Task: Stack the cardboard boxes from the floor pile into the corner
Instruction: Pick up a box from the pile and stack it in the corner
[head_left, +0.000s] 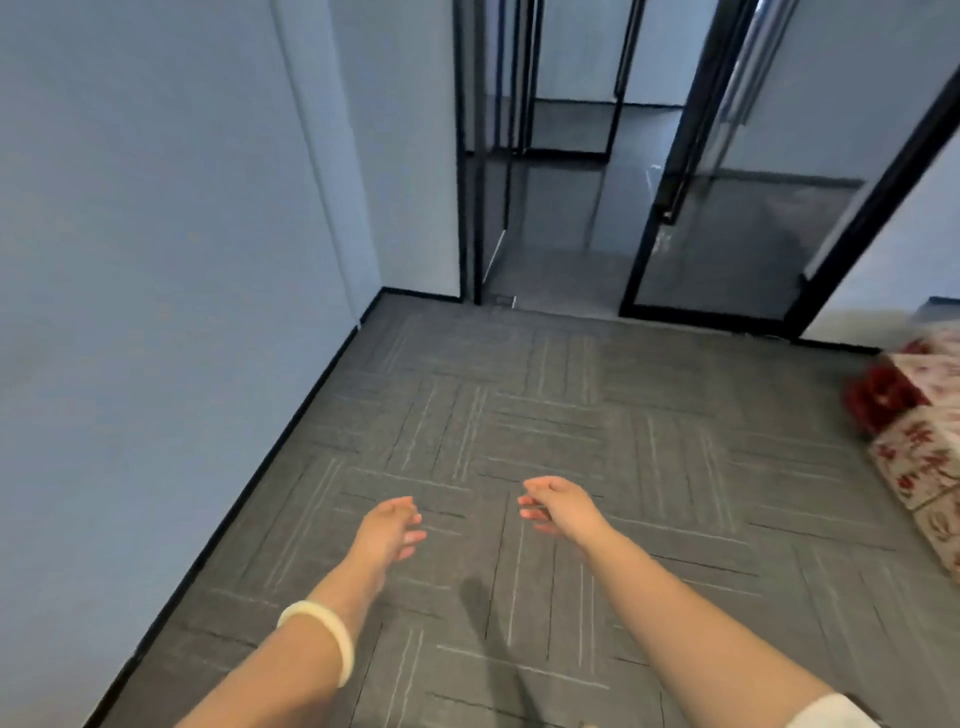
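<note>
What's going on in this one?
A person reaches both arms out over the grey carpet tiles. The left hand and the right hand are loosely curled and hold nothing. The red-and-white printed cardboard boxes lie piled at the right edge of the view. The corner beside the black-framed glass door has no box in it yet.

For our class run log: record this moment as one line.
left hand: open, empty | right hand: open, empty | boxes: on floor, right
</note>
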